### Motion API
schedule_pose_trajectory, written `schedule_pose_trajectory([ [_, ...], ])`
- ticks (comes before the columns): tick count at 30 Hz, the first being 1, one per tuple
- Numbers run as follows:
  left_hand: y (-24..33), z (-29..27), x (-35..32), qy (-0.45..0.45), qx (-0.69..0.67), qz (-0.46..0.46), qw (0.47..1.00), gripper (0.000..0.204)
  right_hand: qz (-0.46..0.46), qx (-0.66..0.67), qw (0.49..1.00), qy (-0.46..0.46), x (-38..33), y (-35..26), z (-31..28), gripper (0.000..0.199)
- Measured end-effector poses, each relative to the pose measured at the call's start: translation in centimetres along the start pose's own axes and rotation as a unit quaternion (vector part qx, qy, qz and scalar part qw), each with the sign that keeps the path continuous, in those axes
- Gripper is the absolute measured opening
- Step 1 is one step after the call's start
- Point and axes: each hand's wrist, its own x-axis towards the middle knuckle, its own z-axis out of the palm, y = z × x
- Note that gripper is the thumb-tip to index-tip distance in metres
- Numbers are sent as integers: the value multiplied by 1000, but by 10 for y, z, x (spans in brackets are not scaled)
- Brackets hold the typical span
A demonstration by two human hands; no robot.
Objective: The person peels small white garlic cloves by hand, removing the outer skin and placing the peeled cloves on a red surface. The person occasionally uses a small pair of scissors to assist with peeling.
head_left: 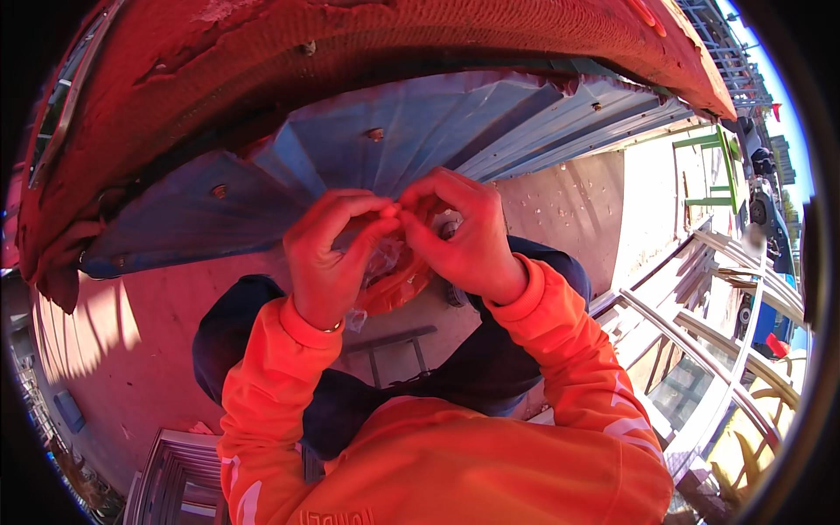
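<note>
While both orange sleeves rise from six o'clock, I see my left hand (328,254) pinching a small clear plastic bag (385,261) at centre, my right hand (464,232) pinching its top from three o'clock, corrugated metal sheet (394,140) at twelve.

Corrugated metal roof sheet (420,140) under red beam (350,44); sunlit concrete floor (577,201); green frame (713,166) right.

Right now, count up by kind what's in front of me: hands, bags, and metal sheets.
Hands: 2, left hand and right hand
Clear plastic bag, pinched in both hands' fingers: 1
Corrugated metal sheet: 1
Total: 4
</note>
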Motion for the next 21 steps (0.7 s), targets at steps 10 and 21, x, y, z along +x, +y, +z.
schedule_pose_trajectory([
  [10,4,-1,0,-11,7,-5,1000,16,-11,-21,1000,7,-1,5,1,12],
  [21,3,-4,1,-8,-145,-120,982,13,-16,46,996,-80,5,1,-11,21],
])
